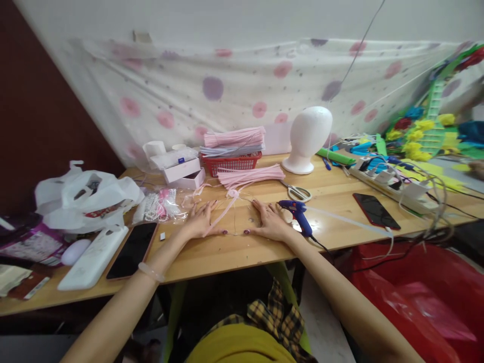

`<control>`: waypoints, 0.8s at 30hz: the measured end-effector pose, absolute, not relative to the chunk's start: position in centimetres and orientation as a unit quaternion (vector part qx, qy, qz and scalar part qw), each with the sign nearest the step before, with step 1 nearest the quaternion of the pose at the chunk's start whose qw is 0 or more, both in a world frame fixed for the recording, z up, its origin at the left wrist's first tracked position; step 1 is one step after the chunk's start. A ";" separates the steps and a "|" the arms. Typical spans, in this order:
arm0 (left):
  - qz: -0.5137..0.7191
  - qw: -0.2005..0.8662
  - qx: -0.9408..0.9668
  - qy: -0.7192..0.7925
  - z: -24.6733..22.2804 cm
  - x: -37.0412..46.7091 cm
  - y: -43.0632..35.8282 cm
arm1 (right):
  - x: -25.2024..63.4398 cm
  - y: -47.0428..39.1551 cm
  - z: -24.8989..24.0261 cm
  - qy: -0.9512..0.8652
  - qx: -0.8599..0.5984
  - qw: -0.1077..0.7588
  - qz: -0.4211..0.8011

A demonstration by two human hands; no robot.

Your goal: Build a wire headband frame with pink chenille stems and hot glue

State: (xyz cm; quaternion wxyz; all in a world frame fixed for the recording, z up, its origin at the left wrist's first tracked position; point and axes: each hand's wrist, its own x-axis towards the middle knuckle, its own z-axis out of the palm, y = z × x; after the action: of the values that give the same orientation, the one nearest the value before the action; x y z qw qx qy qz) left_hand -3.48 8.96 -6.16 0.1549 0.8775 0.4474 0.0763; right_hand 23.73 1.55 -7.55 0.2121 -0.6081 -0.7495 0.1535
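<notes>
My left hand (202, 220) lies flat on the wooden table with its fingers spread, beside a pink strip (223, 213) that slants down across it. My right hand (267, 221) rests flat too, fingers apart, just left of a blue glue gun (298, 214). Between the two hands is a thin wire shape, with a small pink piece (233, 193) at its top; the thumbs touch the table near its lower end. Beyond the hands lies a bundle of pink fuzzy stems (251, 175), with scissors (298, 192) to its right.
A red basket (231, 164) of stems and a white foam head (308, 138) stand at the back. Plastic bags (85, 194) and a phone (132, 250) lie left. Right are another phone (376, 210), a power strip (393, 190) with cables, and a red bag (416, 292) below the edge.
</notes>
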 end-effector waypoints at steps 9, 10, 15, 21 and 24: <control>0.116 0.219 0.889 0.385 -5.3 -6.6 6.3 | 24.0 -4.1 -6.0 -0.772 -0.548 0.266 0.182; 0.116 0.231 0.888 0.379 -5.3 -7.0 6.3 | 24.3 -4.2 -6.1 -0.775 -0.543 0.268 0.180; 0.118 0.287 0.888 0.340 -5.4 -6.9 7.4 | 25.5 -2.2 -6.9 -0.795 -0.501 0.269 0.212; 0.092 0.311 0.892 0.314 -4.7 -5.6 9.3 | 25.4 0.3 -7.8 -0.809 -0.463 0.273 0.238; 0.079 0.306 0.894 0.317 -4.5 -5.6 9.7 | 25.4 0.3 -7.9 -0.823 -0.471 0.246 0.202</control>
State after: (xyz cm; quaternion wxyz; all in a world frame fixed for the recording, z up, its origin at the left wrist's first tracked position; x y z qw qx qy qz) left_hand -5.62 9.74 -4.52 0.3065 0.8942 0.3168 0.0787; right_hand 25.42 0.30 -7.87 0.2462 -0.4712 -0.8225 0.2021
